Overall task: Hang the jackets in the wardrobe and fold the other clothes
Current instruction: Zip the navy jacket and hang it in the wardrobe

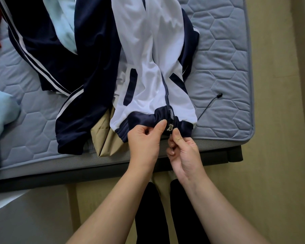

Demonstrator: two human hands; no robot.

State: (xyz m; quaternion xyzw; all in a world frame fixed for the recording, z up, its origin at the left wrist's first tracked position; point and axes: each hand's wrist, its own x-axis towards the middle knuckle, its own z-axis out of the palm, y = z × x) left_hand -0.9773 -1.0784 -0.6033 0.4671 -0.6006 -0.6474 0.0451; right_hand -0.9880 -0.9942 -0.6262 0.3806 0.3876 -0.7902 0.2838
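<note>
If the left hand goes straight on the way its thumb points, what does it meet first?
Most likely the metal zipper slider at the navy hem of the jacket, just beyond the thumb tip of the left hand. Depth is hard to judge here.

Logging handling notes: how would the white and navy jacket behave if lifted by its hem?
Probably floppy: the white and navy jacket lies creased and bunched on the mattress, so it would sag from any grip. Its sheen suggests slippery fabric. Likely light: the left hand and right hand pinch its hem with fingertips.
</note>
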